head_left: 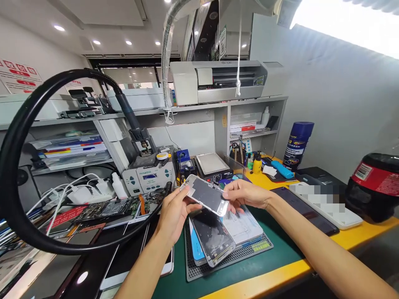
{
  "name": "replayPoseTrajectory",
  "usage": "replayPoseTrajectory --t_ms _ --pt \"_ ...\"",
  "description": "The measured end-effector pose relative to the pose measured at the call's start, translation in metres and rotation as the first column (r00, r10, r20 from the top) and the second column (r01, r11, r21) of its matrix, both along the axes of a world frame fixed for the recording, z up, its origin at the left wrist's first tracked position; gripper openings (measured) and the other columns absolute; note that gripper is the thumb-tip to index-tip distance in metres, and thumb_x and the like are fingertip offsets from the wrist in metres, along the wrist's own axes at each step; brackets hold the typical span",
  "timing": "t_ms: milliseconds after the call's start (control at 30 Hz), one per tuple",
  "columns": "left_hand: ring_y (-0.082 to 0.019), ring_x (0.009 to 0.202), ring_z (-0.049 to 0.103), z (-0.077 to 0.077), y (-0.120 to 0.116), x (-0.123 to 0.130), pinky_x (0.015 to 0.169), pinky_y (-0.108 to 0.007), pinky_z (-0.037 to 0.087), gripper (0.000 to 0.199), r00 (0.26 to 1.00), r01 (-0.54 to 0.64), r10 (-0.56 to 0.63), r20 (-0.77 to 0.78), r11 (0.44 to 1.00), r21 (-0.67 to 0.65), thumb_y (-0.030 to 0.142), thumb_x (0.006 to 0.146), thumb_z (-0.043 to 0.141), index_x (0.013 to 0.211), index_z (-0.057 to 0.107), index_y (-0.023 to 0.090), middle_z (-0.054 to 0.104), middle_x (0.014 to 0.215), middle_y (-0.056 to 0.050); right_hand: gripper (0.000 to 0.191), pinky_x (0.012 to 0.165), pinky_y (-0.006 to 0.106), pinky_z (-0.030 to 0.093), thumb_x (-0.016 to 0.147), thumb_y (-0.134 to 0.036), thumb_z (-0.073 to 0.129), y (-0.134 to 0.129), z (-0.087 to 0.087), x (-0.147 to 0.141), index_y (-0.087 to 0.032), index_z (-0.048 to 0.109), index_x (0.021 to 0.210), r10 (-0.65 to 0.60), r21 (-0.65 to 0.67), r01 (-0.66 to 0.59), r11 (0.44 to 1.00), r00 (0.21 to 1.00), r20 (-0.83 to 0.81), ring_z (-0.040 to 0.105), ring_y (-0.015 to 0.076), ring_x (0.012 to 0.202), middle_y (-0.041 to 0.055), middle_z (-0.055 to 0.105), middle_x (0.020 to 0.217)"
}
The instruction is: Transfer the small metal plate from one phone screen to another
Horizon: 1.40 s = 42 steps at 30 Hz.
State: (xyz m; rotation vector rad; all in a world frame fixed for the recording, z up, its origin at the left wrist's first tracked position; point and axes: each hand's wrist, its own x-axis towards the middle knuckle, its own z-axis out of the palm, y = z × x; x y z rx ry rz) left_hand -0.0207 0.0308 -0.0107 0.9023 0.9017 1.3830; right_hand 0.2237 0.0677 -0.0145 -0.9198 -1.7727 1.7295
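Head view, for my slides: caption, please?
Left hand and right hand hold a white-edged grey rectangular panel above a dark rectangular phone part.

Grey shelves [222,141] beside a pale, lamplit wall [336,104]

The left hand [174,211] and the right hand [240,194] gripped opposite ends of a thin phone panel [205,194], tilted above an opened phone [215,236]. That phone lay partly against a white pad [245,226], over a perforated mat [195,272] on the desk [177,284]. A red-labelled bottle [374,182] stood far right; a black hose [8,166] looped at left.
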Motion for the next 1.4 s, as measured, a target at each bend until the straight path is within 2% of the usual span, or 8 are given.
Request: replayPoseTrajectory --t_ms 67,167,300,400,600,833,1133,1400 --pt "-0.018 0.078 0.068 0.0 -0.001 0.001 0.058 -0.029 0.065 0.017 1.0 0.027 -0.027 0.001 0.999 -0.017 0.019 0.087 0.068 0.1 0.073 0.009 0.073 0.1 -0.014 0.034 0.04 0.018 0.045 0.09 -0.04 0.074 0.001 -0.003 0.001 -0.012 0.064 0.075 -0.033 -0.052 0.03 0.998 0.998 -0.048 0.062 0.009 0.048 0.0004 0.07 0.066" --pt "-0.021 0.081 0.071 0.002 -0.004 0.002 0.058 -0.03 0.064 0.023 0.998 0.055 -0.056 -0.023 0.997 -0.048 0.021 0.088 0.068 0.107 0.071 0.009 0.074 0.108 -0.017 0.028 0.043 0.018 0.047 0.096 -0.033 0.068 0.006 -0.004 0.007 -0.012 0.065 0.078 -0.194 -0.093 0.183 0.979 0.972 -0.13 0.06 0.0075 0.049 -0.0017 0.068 0.067" --pt "-0.022 0.082 0.072 0.004 -0.009 0.002 0.057 -0.03 0.062 0.032 0.995 0.071 -0.075 -0.064 0.995 -0.064 0.022 0.087 0.069 0.117 0.07 0.011 0.072 0.118 -0.019 0.019 0.048 0.018 0.05 0.099 -0.028 0.063 0.02 -0.007 0.017 -0.012 0.065 0.089 -0.484 -0.147 0.463 0.874 0.853 -0.196 0.061 0.0075 0.056 -0.001 0.069 0.079" --pt "-0.022 0.081 0.071 0.004 -0.012 0.003 0.056 -0.03 0.061 0.029 0.993 0.084 -0.089 -0.083 0.995 -0.063 0.023 0.087 0.068 0.113 0.071 0.011 0.073 0.116 -0.02 0.015 0.05 0.019 0.051 0.099 -0.027 0.063 0.031 -0.013 0.017 -0.012 0.066 0.096 -0.605 -0.206 0.572 0.794 0.778 -0.169 0.062 0.0083 0.059 0.0001 0.069 0.084" --pt "-0.02 0.078 0.068 0.002 -0.014 0.006 0.053 -0.029 0.058 0.027 0.991 0.09 -0.095 -0.093 0.994 -0.061 0.026 0.086 0.069 0.108 0.073 0.011 0.072 0.111 -0.018 0.015 0.053 0.021 0.054 0.099 -0.026 0.063 0.04 -0.021 0.009 -0.013 0.066 0.105 -0.674 -0.321 0.616 0.72 0.73 -0.112 0.063 0.0098 0.064 0.0017 0.068 0.091" --pt "-0.017 0.072 0.064 0.003 -0.012 0.004 0.051 -0.026 0.056 0.025 0.994 0.061 -0.065 -0.083 0.997 -0.053 0.029 0.084 0.071 0.1 0.074 0.011 0.069 0.103 -0.014 0.02 0.06 0.026 0.057 0.099 -0.027 0.063 0.04 -0.017 0.005 -0.014 0.064 0.114 -0.748 -0.427 0.644 0.635 0.65 -0.132 0.067 0.013 0.074 0.0041 0.068 0.1" --pt "-0.015 0.069 0.061 0.002 -0.012 0.004 0.05 -0.026 0.055 0.027 0.998 0.022 -0.024 -0.059 0.999 -0.032 0.032 0.079 0.075 0.097 0.074 0.013 0.067 0.097 -0.01 0.023 0.065 0.029 0.059 0.099 -0.029 0.063 0.04 -0.017 0.003 -0.015 0.064 0.117 -0.853 -0.412 0.752 0.515 0.498 -0.156 0.067 0.0148 0.079 0.0056 0.068 0.106" --pt "-0.013 0.066 0.059 0.004 -0.012 0.003 0.049 -0.025 0.053 0.027 0.998 0.006 -0.008 -0.068 1.0 -0.025 0.032 0.076 0.075 0.095 0.073 0.012 0.066 0.094 -0.009 0.029 0.069 0.032 0.06 0.099 -0.032 0.062 0.047 -0.007 -0.009 -0.015 0.062 0.123 -0.882 -0.412 0.79 0.454 0.464 -0.082 0.068 0.0169 0.084 0.0069 0.068 0.11"
